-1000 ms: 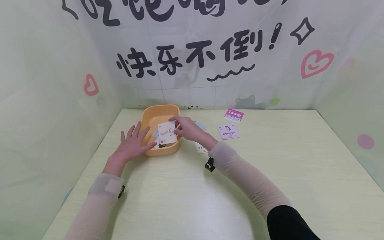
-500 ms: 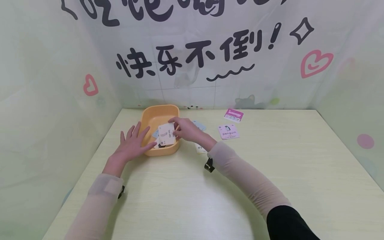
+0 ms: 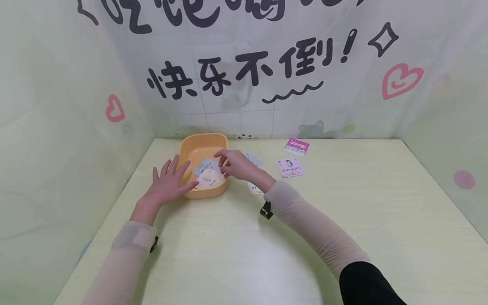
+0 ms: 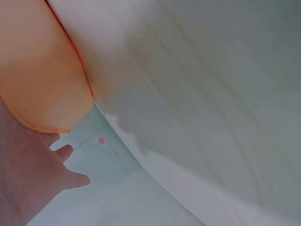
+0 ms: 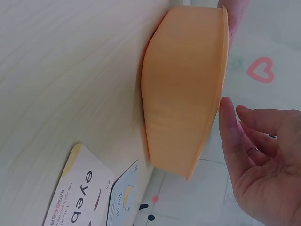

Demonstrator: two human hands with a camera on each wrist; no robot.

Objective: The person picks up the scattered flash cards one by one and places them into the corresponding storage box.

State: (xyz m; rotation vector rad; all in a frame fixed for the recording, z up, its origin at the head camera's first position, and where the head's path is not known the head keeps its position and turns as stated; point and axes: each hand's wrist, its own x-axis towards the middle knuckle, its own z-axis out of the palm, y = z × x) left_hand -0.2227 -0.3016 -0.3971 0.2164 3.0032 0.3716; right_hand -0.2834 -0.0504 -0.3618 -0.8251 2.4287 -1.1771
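Observation:
An orange plastic basket (image 3: 205, 194) stands at the back left of the table. Inside it, a white card reading "arm" (image 3: 210, 179) overlaps a blue card reading "mango" (image 3: 206, 165). My left hand (image 3: 167, 184) rests with spread fingers on the basket's left rim; the left wrist view shows that hand (image 4: 33, 174) against the outer wall. Over the right rim hovers my right hand (image 3: 240, 164), its fingers loosely bent and holding nothing. In the right wrist view, one fingertip of the right hand (image 5: 263, 160) is right at the rim of the basket (image 5: 183, 89).
Right of the basket lie a white card with "eyeb" showing (image 5: 80, 193) and a blue card with "pear" (image 5: 123, 195), partly hidden by my right arm in the head view. Farther right are a penguin card (image 3: 290, 168) and a purple-and-white card (image 3: 297, 147). A printed curtain (image 3: 244, 97) hangs behind.
The arm card has left my right hand's grip and dropped into the basket, uncovering more of the mango card. Both hands have stayed nearly in place.

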